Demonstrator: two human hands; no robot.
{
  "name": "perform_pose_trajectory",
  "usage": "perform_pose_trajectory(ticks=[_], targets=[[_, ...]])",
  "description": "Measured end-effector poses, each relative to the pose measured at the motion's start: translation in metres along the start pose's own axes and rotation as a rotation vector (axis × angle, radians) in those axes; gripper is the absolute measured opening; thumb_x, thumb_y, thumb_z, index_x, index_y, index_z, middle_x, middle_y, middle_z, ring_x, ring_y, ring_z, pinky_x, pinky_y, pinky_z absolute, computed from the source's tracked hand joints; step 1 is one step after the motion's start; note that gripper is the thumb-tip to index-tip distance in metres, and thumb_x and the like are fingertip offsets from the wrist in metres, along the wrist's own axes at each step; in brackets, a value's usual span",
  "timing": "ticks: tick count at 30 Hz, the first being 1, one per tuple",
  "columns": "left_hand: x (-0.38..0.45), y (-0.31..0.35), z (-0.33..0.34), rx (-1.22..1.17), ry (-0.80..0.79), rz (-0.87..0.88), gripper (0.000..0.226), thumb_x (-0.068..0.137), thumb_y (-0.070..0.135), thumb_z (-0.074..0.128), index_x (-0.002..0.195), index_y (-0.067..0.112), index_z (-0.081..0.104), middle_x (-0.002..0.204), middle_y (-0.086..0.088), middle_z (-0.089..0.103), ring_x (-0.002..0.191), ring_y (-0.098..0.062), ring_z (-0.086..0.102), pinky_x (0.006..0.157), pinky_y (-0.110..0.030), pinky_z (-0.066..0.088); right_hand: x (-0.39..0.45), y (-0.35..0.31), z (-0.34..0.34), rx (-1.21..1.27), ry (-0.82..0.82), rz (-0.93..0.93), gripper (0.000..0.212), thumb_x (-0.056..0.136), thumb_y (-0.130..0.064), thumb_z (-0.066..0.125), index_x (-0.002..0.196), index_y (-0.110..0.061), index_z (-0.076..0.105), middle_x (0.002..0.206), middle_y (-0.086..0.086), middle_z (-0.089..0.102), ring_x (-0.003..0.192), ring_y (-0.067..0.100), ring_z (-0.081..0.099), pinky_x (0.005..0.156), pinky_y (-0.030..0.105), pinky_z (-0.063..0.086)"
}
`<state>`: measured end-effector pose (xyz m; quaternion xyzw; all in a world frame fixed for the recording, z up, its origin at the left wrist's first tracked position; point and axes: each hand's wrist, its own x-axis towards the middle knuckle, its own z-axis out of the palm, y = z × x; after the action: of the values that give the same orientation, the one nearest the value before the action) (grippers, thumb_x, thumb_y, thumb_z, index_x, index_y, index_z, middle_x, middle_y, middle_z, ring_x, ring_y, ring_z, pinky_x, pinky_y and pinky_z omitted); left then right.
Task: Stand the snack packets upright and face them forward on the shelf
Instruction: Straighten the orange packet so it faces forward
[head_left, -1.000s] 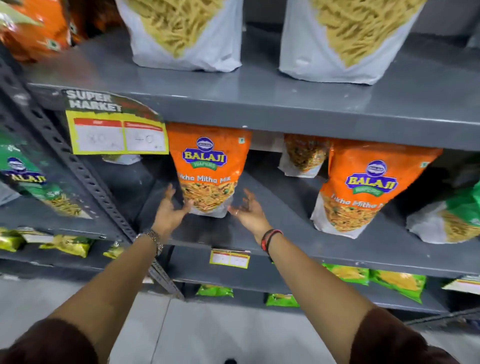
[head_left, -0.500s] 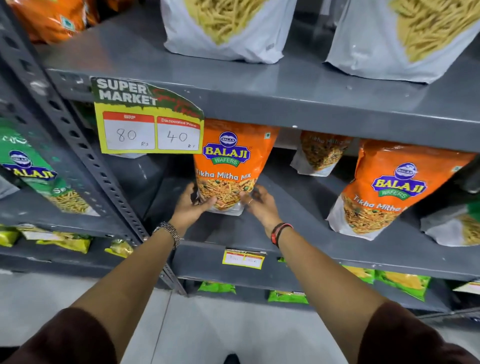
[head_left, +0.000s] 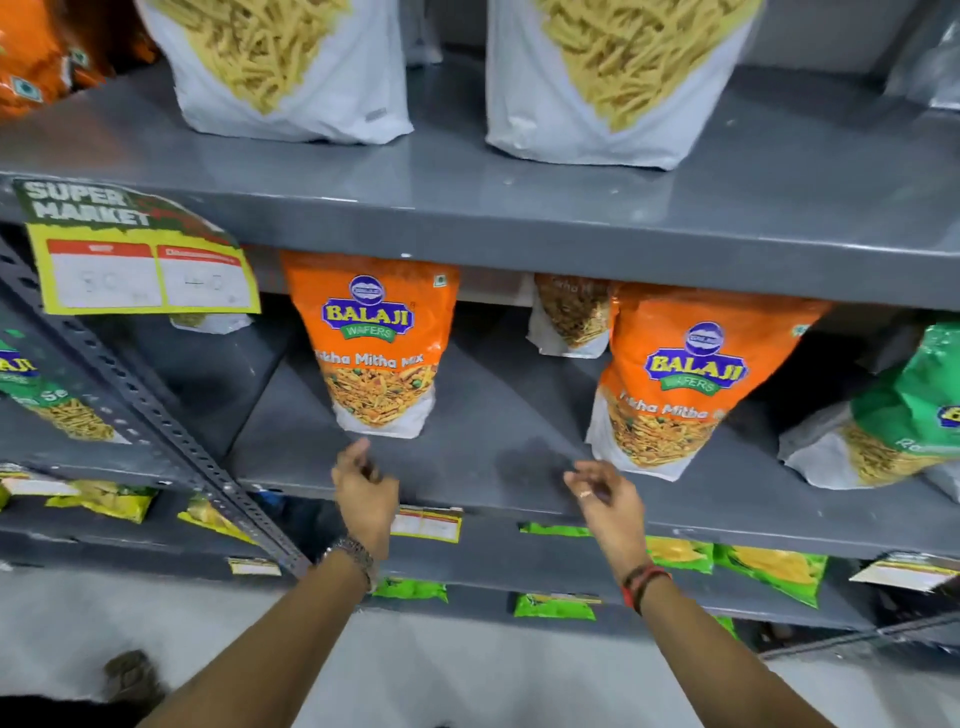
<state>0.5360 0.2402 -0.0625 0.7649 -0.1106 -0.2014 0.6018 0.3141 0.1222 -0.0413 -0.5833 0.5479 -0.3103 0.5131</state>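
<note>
An orange Balaji packet (head_left: 375, 343) stands upright, label forward, on the grey middle shelf (head_left: 498, 415). My left hand (head_left: 363, 491) hovers just below and in front of it, fingers loosely curled, holding nothing. My right hand (head_left: 605, 493) is at the shelf's front edge, fingers apart and empty, left of a second orange Balaji packet (head_left: 675, 379) that leans tilted to the right. A third orange packet (head_left: 571, 317) stands further back between them. A green packet (head_left: 893, 415) leans at the far right.
Two large white packets (head_left: 291, 67) (head_left: 623, 73) stand on the shelf above. A yellow price sign (head_left: 140, 260) hangs from that shelf's edge at left. A perforated upright post (head_left: 156, 415) runs diagonally at left. Green and yellow packets (head_left: 769, 569) lie on lower shelves.
Both hands have let go of the left orange packet and drawn back to the shelf's front edge; the right hand has shifted right. The packet stays standing upright.
</note>
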Motion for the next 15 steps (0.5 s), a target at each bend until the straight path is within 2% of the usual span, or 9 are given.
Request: perform_pose_trajectory(ticks=[2,4,6,8,9,11,12,13,15], targets=[[-0.023,-0.005,0.033,0.044,-0.001,0.081,0.049,0.066,-0.012,0.049,0.113,0.005,0.053,0.088,-0.02,0.046,0.07,-0.018,0.053,0.079,-0.041,0.045,0.003,0.013,-0.041,-0.006,0.135,0.03,0.012,0.081,-0.01,0.064,0.092,-0.008,0.06,0.084,0.008,0.062,0.086,0.023,0.061,0.074,0.018,0.044],[-0.045,0.002,0.069,0.101,-0.056,0.131,0.055,0.067,-0.013,0.049,0.116,0.011,0.056,0.1,-0.026,0.05,0.081,-0.037,0.053,0.085,-0.046,0.048,0.013,0.021,-0.074,0.033,0.188,0.07,0.016,0.081,-0.01,0.064,0.09,-0.008,0.051,0.085,0.007,0.057,0.093,0.028,0.057,0.084,0.036,0.043],[-0.07,0.017,0.105,0.114,-0.241,0.139,0.062,0.071,-0.017,0.047,0.122,0.018,0.053,0.115,-0.023,0.05,0.076,-0.029,0.051,0.077,-0.035,0.05,0.024,0.021,-0.103,0.063,0.152,0.042,0.022,0.081,-0.008,0.064,0.091,-0.013,0.045,0.083,-0.002,0.051,0.093,0.026,0.052,0.093,0.046,0.041],[-0.085,0.033,0.13,0.139,-0.454,0.095,0.068,0.077,-0.014,0.048,0.135,0.022,0.043,0.122,-0.006,0.051,0.07,-0.009,0.047,0.061,-0.018,0.047,0.034,0.016,-0.116,0.118,0.106,0.02,0.031,0.082,-0.005,0.063,0.105,-0.013,0.045,0.094,-0.004,0.047,0.099,0.02,0.046,0.097,0.043,0.039],[-0.093,0.039,0.145,0.153,-0.532,0.063,0.072,0.079,-0.011,0.051,0.141,0.022,0.034,0.119,0.002,0.05,0.075,-0.005,0.048,0.061,-0.017,0.045,0.038,0.012,-0.125,0.157,0.076,0.02,0.041,0.083,-0.005,0.062,0.119,-0.009,0.042,0.106,-0.002,0.046,0.104,0.017,0.043,0.097,0.038,0.038],[-0.106,0.052,0.166,0.153,-0.605,-0.019,0.081,0.082,-0.003,0.056,0.148,0.025,0.019,0.135,0.0,0.047,0.112,-0.016,0.054,0.081,-0.023,0.045,0.048,0.004,-0.132,0.195,-0.015,0.044,0.056,0.087,-0.01,0.059,0.136,-0.01,0.031,0.123,-0.001,0.039,0.115,0.015,0.041,0.099,0.033,0.036],[-0.114,0.059,0.173,0.138,-0.621,-0.059,0.083,0.083,-0.003,0.057,0.149,0.025,0.015,0.146,-0.004,0.039,0.13,-0.021,0.044,0.089,-0.025,0.042,0.052,0.003,-0.133,0.196,-0.069,0.062,0.057,0.088,-0.014,0.057,0.138,-0.012,0.03,0.127,-0.001,0.041,0.119,0.017,0.043,0.104,0.036,0.037],[-0.118,0.061,0.179,0.106,-0.642,-0.071,0.082,0.084,-0.004,0.056,0.149,0.023,0.014,0.151,-0.006,0.033,0.137,-0.021,0.036,0.093,-0.025,0.04,0.056,0.002,-0.131,0.199,-0.116,0.078,0.055,0.088,-0.017,0.057,0.138,-0.013,0.032,0.127,0.0,0.045,0.122,0.021,0.046,0.107,0.041,0.038],[-0.125,0.068,0.184,0.059,-0.679,-0.074,0.08,0.084,-0.01,0.052,0.148,0.02,0.015,0.15,-0.004,0.034,0.137,-0.02,0.036,0.096,-0.024,0.038,0.057,0.001,-0.124,0.207,-0.156,0.093,0.049,0.089,-0.019,0.056,0.134,-0.015,0.039,0.123,0.0,0.052,0.123,0.024,0.049,0.107,0.046,0.04]])
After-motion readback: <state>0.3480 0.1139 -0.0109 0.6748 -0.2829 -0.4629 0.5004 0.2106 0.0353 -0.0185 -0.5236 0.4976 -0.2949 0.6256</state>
